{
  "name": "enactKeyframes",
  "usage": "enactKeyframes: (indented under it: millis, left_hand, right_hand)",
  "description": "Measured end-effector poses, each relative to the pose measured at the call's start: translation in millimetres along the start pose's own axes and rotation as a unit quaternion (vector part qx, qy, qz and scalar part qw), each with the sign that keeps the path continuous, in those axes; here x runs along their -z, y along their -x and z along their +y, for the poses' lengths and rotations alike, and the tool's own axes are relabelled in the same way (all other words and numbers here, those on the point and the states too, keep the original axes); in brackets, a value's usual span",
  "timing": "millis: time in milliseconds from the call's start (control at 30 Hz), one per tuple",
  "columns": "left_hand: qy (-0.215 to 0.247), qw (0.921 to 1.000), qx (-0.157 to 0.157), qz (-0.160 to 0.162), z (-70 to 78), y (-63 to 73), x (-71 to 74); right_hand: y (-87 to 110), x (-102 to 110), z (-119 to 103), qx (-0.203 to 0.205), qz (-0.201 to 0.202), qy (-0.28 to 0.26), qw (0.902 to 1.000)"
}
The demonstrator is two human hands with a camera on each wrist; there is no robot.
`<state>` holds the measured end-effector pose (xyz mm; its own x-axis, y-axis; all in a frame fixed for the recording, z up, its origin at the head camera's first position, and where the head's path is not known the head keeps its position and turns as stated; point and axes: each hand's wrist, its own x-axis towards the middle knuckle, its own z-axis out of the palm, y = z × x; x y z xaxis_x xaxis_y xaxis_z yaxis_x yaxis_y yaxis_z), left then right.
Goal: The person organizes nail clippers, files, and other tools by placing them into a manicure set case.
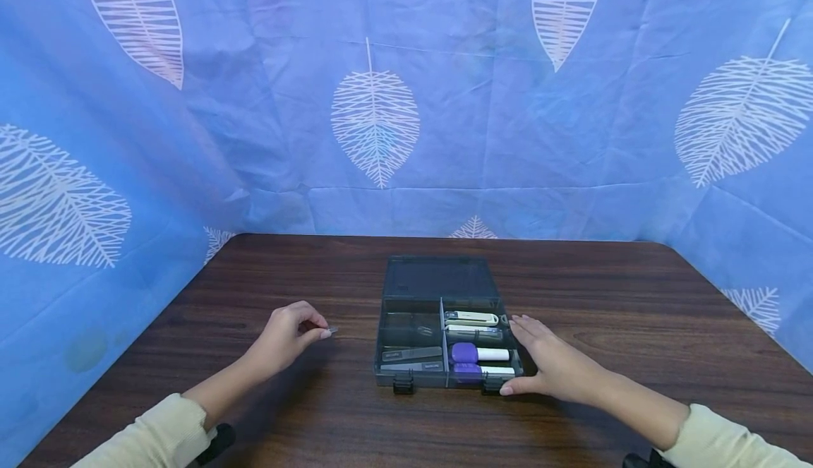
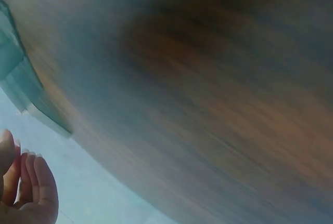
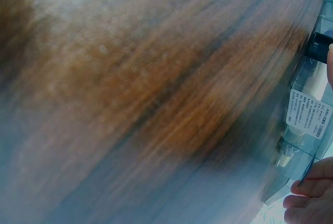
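Observation:
A dark see-through compartment box [image 1: 413, 381] stands on the table with its lid [image 1: 438, 277] tipped back. My left hand [image 1: 292, 332], left of the box, pinches a small clear piece [image 1: 333, 329] between thumb and fingertips; its kind is too small to tell. My right hand [image 1: 555, 362] holds the box's right side, thumb by the front latch [image 1: 494, 383]. In the right compartment lie two purple-and-white bottles [image 1: 465, 352] and a pale green clipper-like thing [image 1: 471, 318]. Two dark grey bars [image 1: 411, 354] lie in the left one, with a small clear thing [image 1: 424, 330] behind them.
The brown wooden table [image 1: 305, 256] extends around the box on all sides. A blue cloth with white leaf prints [image 1: 375, 122] hangs behind and at both sides. In the right wrist view, the box wall carries a white printed label [image 3: 309, 114].

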<state>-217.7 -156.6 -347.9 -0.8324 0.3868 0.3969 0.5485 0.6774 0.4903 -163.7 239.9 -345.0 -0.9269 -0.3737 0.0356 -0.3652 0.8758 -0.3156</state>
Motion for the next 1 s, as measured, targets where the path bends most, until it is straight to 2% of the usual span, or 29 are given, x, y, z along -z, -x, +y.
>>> enactKeyframes:
  millis: [333, 567, 800, 1000]
  left_hand:
    - [0.024, 0.9997, -0.003, 0.008, 18.2, -20.8, -21.3]
    - [0.04, 0.9989, -0.022, 0.007, 27.0, -34.3, -34.6]
    - [0.053, 0.9985, -0.012, -0.001, 38.8, -50.4, -51.5]
    - [0.051, 0.9981, -0.032, -0.011, 44.9, -63.3, -64.0]
  right_hand:
    - [0.5, -0.1, -0.4, -0.002, 0.0, -0.006, 1.0]
    - [0.7, 0.2, 0.3, -0.005, 0.0, -0.006, 1.0]
    - [0.5, -0.3, 0.9, -0.002, 0.002, -0.005, 1.0]
    - [0.0, -0.2, 0.6, -0.004, 0.0, -0.008, 1.0]
